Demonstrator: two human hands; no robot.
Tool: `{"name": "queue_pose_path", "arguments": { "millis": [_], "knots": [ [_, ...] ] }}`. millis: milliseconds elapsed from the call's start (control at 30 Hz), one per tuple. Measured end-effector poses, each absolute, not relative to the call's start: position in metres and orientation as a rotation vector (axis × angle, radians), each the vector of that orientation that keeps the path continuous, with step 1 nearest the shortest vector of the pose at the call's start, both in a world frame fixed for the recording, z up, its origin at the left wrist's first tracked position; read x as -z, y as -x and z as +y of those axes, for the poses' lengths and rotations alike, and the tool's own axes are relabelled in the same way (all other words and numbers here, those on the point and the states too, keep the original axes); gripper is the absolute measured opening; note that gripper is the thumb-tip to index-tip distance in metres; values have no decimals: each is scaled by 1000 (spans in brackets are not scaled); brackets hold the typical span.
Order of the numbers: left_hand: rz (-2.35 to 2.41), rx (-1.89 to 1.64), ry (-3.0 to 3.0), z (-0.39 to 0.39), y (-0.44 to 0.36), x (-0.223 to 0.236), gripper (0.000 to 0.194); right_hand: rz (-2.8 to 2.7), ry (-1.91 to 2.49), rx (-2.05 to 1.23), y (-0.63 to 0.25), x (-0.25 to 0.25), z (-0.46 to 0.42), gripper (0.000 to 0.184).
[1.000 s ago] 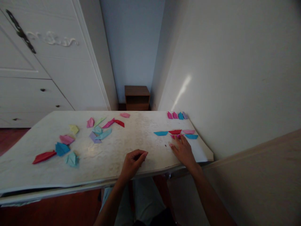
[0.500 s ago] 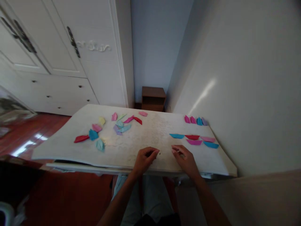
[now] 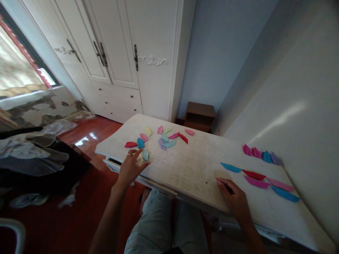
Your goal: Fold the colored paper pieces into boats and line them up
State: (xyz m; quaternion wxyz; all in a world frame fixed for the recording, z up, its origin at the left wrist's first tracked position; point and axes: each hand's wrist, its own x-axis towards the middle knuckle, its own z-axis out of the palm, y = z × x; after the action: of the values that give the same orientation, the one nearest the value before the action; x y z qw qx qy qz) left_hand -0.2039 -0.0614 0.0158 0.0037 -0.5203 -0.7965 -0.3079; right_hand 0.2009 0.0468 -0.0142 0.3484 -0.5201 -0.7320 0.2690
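My left hand (image 3: pixel 131 168) reaches over the table's left part, thumb and fingers spread around a pale teal folded paper piece (image 3: pixel 145 155) without closing on it. Just beyond lie a blue folded piece (image 3: pixel 140 143), a red one (image 3: pixel 130 144) and a pink one (image 3: pixel 144 137). My right hand (image 3: pixel 235 197) rests low at the table's front, its fingers curled in with nothing visible in them. Close to its right are flat paper boats: a blue one (image 3: pixel 230 167), a red one (image 3: pixel 253 174) and a magenta one (image 3: pixel 256 182).
The white table (image 3: pixel 190 162) carries more folded pieces at its middle back, including a light blue one (image 3: pixel 169 144) and a dark red one (image 3: pixel 183 138). Magenta, blue and lilac pieces (image 3: pixel 275 158) line the far right. A wall borders the right side; a wardrobe (image 3: pixel 156 84) stands behind.
My left hand has moved left from the table's middle to the pale teal piece and spread its fingers. The view has turned left. My right hand stays near the front edge.
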Motion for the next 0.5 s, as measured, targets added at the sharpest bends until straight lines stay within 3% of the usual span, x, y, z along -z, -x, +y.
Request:
{"name": "queue_pose_path", "arguments": {
  "millis": [267,500],
  "knots": [
    [-2322,895,1956,-50,228,2,43,-1966,1335,-531,-199,15,45,40],
    [-2309,1391,2001,-56,231,-18,41,-1972,1343,-468,-197,15,43,38]
  ]
}}
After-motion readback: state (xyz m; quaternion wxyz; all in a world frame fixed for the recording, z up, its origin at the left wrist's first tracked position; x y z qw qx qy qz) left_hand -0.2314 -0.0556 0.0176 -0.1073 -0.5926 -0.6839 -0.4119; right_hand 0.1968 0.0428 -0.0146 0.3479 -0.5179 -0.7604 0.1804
